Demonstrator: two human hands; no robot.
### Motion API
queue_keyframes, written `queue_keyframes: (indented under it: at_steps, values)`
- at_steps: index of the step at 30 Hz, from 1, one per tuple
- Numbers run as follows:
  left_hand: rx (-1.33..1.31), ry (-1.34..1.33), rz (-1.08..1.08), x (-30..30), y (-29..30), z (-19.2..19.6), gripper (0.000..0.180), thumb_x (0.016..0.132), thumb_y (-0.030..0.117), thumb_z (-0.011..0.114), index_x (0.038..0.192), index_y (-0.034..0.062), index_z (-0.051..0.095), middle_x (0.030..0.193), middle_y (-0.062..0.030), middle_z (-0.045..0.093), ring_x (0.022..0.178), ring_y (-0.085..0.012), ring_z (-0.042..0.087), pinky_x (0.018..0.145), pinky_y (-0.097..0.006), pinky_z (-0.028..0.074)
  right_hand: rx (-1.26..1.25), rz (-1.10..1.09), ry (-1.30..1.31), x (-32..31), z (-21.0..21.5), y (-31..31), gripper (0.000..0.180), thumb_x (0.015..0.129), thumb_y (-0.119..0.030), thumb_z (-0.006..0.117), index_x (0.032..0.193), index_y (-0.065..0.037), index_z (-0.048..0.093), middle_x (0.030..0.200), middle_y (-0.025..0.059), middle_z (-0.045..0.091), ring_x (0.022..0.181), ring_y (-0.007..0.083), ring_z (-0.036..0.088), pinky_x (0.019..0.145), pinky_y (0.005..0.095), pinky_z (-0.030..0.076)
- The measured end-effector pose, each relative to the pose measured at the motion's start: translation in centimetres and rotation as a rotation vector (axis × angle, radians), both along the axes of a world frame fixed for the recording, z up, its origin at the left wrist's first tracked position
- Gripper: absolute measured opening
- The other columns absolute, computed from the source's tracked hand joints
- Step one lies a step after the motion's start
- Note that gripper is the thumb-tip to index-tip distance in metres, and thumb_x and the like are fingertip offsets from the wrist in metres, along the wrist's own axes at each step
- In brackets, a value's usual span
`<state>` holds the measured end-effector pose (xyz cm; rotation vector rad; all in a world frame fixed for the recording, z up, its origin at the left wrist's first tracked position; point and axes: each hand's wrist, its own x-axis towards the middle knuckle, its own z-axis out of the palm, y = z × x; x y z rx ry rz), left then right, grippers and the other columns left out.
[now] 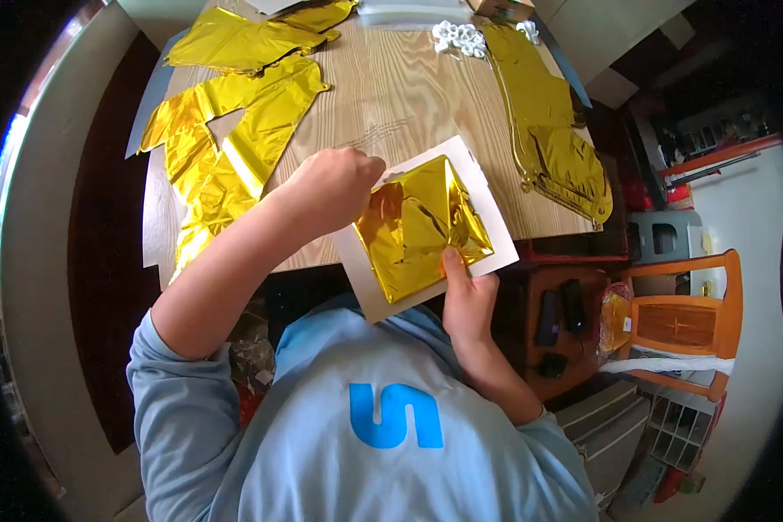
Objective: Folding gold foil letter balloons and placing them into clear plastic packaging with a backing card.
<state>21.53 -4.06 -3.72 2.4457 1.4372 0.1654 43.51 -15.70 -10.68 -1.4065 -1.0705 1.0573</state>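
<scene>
A square of folded shiny gold foil (418, 230) lies flat on a white card (377, 298), which tilts over the table's near edge in front of my chest. My right hand (471, 303) grips the card and foil at the lower right, thumb pressed on top of the foil; its fingers are hidden behind. At the upper left corner of the card, my left hand (337, 187) is curled into a fist beside the foil. Its fingertips are turned away, so I cannot make out what they pinch, if anything.
Flat gold foil balloons (252, 117) lie at the table's left. Another gold foil balloon (552, 130) covers its right side, near a bunch of white ribbon coils (459, 39). Clear plastic (413, 12) lies at the far edge. A wooden chair (683, 313) stands right.
</scene>
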Motion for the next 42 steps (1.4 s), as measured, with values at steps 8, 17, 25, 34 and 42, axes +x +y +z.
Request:
queue_keyframes:
  at_steps: [8, 17, 25, 34, 42]
  values:
    - [0.462, 0.026, -0.134, 0.9, -2.3, -1.0, 0.016, 0.081, 0.014, 0.064, 0.094, 0.0066, 0.059, 0.081, -0.0085, 0.056, 0.077, -0.0285, 0.064, 0.071, -0.043, 0.051, -0.112, -0.045, 0.368, -1.1, -1.9, 0.6, 0.027, 0.100, -0.012, 0.065, 0.123, 0.002, 0.062, 0.112, 0.0041, 0.067, 0.093, 0.0090, 0.061, 0.076, 0.0255, 0.050]
    - [0.504, -0.801, 0.476, -2.5, -5.9, -1.3, 0.044, 0.091, 0.017, 0.071, 0.131, 0.0032, 0.057, 0.132, -0.0134, 0.058, 0.126, -0.0272, 0.054, 0.104, -0.043, 0.043, -0.002, -0.069, 0.748, -3.0, 0.7, 0.2, 0.032, 0.102, -0.016, 0.063, 0.129, 0.001, 0.057, 0.110, 0.0031, 0.062, 0.095, 0.0104, 0.056, 0.087, 0.0286, 0.047]
    - [-0.615, -1.743, 0.606, 0.0, -8.1, -1.4, 0.044, 0.102, 0.024, 0.063, 0.139, 0.0031, 0.053, 0.129, -0.0093, 0.064, 0.114, -0.0199, 0.063, 0.098, -0.038, 0.053, -0.030, 0.090, 0.633, -3.4, -1.0, -0.4, 0.042, 0.105, -0.017, 0.058, 0.142, -0.002, 0.047, 0.132, 0.0078, 0.059, 0.118, 0.0180, 0.057, 0.102, 0.0338, 0.046]
    - [-0.774, -1.908, 0.496, -3.6, -10.1, -2.6, 0.047, 0.104, 0.030, 0.059, 0.139, 0.0006, 0.052, 0.132, -0.0118, 0.063, 0.119, -0.0229, 0.063, 0.100, -0.040, 0.053, -0.086, 0.115, 0.585, -3.5, -0.4, -2.4, 0.041, 0.106, -0.020, 0.056, 0.142, -0.001, 0.048, 0.132, 0.0090, 0.059, 0.117, 0.0182, 0.058, 0.102, 0.0340, 0.046]
    - [-0.837, -1.731, 0.608, -0.5, -14.6, -3.2, 0.043, 0.105, 0.025, 0.058, 0.141, 0.0019, 0.051, 0.136, -0.0090, 0.061, 0.122, -0.0200, 0.059, 0.106, -0.037, 0.046, -0.055, 0.043, 0.599, -4.2, -0.2, -2.2, 0.032, 0.105, -0.019, 0.059, 0.129, 0.002, 0.056, 0.123, 0.0082, 0.063, 0.111, 0.0171, 0.059, 0.097, 0.0321, 0.046]
